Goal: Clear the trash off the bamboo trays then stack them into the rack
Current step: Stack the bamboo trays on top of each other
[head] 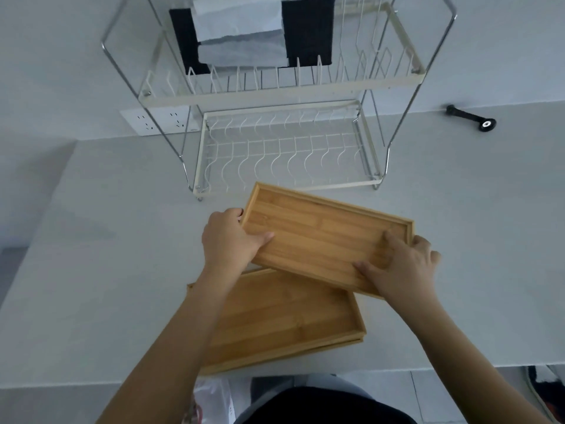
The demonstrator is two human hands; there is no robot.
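In front of the wire dish rack [284,142], above the pale tabletop [458,240], a bamboo tray [324,237] held up, open side toward camera. Long axis runs left-right, skewed: left end farther and higher in frame, right end nearer and lower. No trash on it. Left hand [227,240] clamped on the left short end, thumb over the tray floor, fingers wrapped behind the rim. Right hand [400,267] clamped on the near right corner, thumb and one finger spread on the tray floor, rest behind the edge. Both hands closed on the tray, well apart from each other. Below it, second bamboo tray [284,316] flat on tabletop near the front edge, long axis also left-right, partly covered by the left forearm; looks like another tray edge underneath, cannot tell for sure. Rack lower tier empty of trays. Black tool [472,118] far right on tabletop.
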